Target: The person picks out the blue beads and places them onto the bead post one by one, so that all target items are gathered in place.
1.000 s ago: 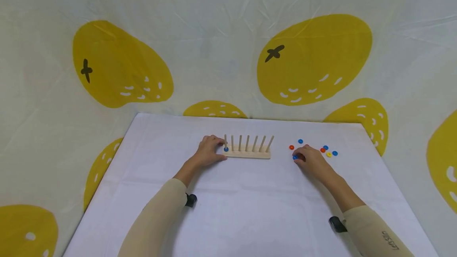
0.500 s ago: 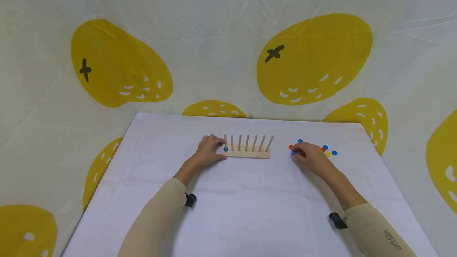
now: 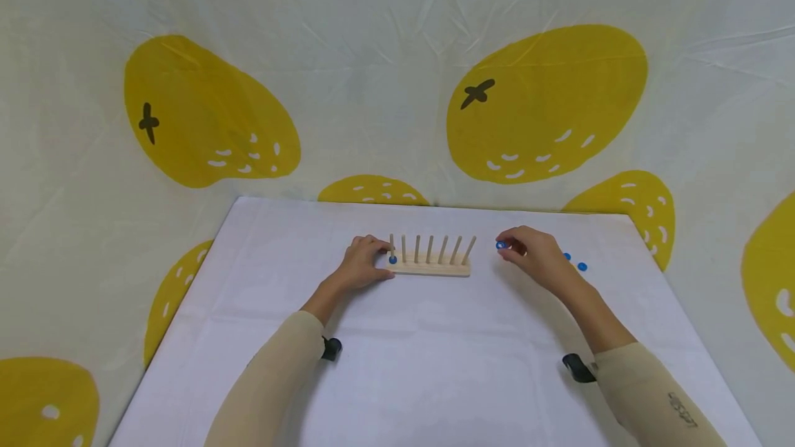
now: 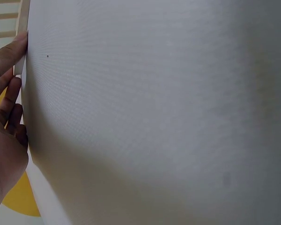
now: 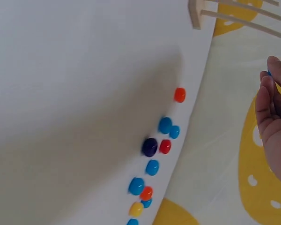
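A wooden peg rack [image 3: 435,270] stands on the white table, its several upright pegs in a row. My left hand [image 3: 362,261] grips its left end, thumb at the front and fingers behind. Around the foot of the leftmost peg sits a dark blue bead [image 3: 393,260]. To the right of the rack, my right hand [image 3: 535,255] pinches a blue ring-shaped bead [image 3: 501,245] between thumb and fingertips, raised above the table. That bead is mostly hidden by the fingers in the right wrist view. In the left wrist view, the left thumb [image 4: 16,49] touches the rack's base.
Several loose beads lie to the right, partly hidden behind my right hand in the head view. The right wrist view shows an orange bead [image 5: 180,95], a dark purple bead [image 5: 150,147], a red bead [image 5: 165,146], a yellow bead [image 5: 136,209] and several blue ones.
My right hand has lifted the blue bead off the table and carried it up and slightly left toward the rack. The left hand and the rack have stayed in place.
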Available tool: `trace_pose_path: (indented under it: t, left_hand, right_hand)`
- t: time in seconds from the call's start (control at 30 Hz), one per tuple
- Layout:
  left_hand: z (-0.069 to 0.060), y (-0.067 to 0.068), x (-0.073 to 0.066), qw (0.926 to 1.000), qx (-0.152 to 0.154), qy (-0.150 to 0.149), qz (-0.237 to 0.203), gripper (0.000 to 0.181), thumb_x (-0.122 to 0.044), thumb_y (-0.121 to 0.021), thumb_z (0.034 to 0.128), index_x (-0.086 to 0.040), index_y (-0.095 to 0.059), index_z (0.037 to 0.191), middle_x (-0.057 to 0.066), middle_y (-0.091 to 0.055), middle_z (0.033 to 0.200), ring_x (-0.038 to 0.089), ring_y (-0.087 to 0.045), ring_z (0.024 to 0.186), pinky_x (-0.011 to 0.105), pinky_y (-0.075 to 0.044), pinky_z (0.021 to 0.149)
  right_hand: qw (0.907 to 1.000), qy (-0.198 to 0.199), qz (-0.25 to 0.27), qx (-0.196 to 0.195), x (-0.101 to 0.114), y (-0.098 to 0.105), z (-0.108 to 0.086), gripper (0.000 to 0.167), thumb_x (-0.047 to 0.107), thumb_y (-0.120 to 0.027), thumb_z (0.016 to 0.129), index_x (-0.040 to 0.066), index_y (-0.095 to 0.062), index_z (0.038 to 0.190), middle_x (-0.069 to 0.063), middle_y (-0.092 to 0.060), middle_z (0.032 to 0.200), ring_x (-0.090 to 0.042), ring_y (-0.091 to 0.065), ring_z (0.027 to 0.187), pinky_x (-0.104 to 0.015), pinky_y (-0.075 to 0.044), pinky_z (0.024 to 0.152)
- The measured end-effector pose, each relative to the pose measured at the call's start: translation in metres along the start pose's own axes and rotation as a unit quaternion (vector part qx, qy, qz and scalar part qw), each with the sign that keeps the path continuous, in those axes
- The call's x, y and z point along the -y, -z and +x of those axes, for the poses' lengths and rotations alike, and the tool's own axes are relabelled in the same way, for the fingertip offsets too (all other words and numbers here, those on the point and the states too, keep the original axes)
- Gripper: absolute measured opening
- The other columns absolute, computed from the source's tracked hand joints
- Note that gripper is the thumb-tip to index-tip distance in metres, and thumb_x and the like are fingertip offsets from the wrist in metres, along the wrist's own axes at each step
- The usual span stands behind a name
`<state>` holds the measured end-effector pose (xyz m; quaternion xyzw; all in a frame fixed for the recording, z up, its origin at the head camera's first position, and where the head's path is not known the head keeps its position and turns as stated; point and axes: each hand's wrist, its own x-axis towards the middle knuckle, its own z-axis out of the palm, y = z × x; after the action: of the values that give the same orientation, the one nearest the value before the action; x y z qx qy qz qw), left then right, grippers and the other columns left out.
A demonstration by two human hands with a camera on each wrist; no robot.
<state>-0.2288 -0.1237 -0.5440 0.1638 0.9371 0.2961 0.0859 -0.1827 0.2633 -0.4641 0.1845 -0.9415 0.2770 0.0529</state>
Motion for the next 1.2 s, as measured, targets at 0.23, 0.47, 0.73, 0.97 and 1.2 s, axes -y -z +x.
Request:
trace_pose_path:
  t: [0.23,0.47,0.73,0.97,1.2]
  left_hand:
    - [-0.001,0.0,-0.002,1.0,-0.002,0.002,0.0,0.059,-0.034,-0.089,0.0815,-0.018,-0.067,0.134,0.002,-0.062,0.129,0.026,-0.046,0.131,0.046,-0.038,0.113]
    - [-0.003,0.002,-0.004,1.0,-0.002,0.004,-0.005,0.059,-0.034,-0.089,0.0816,-0.018,-0.067,0.134,0.002,-0.061,0.129,0.026,-0.045,0.132,0.046,-0.037,0.114]
    - [-0.002,0.001,-0.003,1.0,0.002,0.0,-0.003,0.059,-0.034,-0.089,0.0819,-0.017,-0.067,0.134,0.003,-0.061,0.129,0.027,-0.045,0.132,0.046,-0.037,0.113]
    - [-0.001,0.002,-0.003,1.0,0.001,0.004,-0.003,0.059,-0.034,-0.089,0.0821,-0.019,-0.067,0.134,0.003,-0.061,0.13,0.026,-0.045,0.131,0.046,-0.038,0.112]
    - [-0.001,0.002,-0.003,0.9999,0.006,0.007,-0.006,0.059,-0.035,-0.088,0.0826,-0.019,-0.067,0.134,0.003,-0.061,0.13,0.026,-0.045,0.13,0.046,-0.039,0.112]
  right_hand:
    - [0.9998,0.02,0.006,-0.007,0.018,0.003,0.014,0.025,0.012,-0.078,0.092,0.007,-0.073,0.116,-0.005,-0.072,0.101,-0.018,-0.062,0.085,-0.024,-0.054,0.073]
    - [0.9972,0.071,0.018,-0.014,0.035,0.001,0.035,0.02,0.008,-0.078,0.091,0.007,-0.073,0.111,-0.005,-0.071,0.097,-0.017,-0.062,0.082,-0.027,-0.054,0.071]
    - [0.9934,0.11,0.03,-0.009,0.058,-0.006,0.056,0.02,0.007,-0.078,0.091,0.005,-0.072,0.11,-0.006,-0.071,0.099,-0.016,-0.061,0.082,-0.032,-0.055,0.074]
    - [0.99,0.132,0.049,0.013,0.082,-0.011,0.072,0.02,0.009,-0.078,0.092,0.004,-0.071,0.11,-0.007,-0.071,0.1,-0.018,-0.063,0.085,-0.036,-0.056,0.077]
    - [0.9881,0.141,0.051,0.036,0.099,-0.026,0.088,0.019,0.013,-0.077,0.093,0.006,-0.073,0.111,-0.005,-0.071,0.099,-0.017,-0.064,0.086,-0.034,-0.057,0.077]
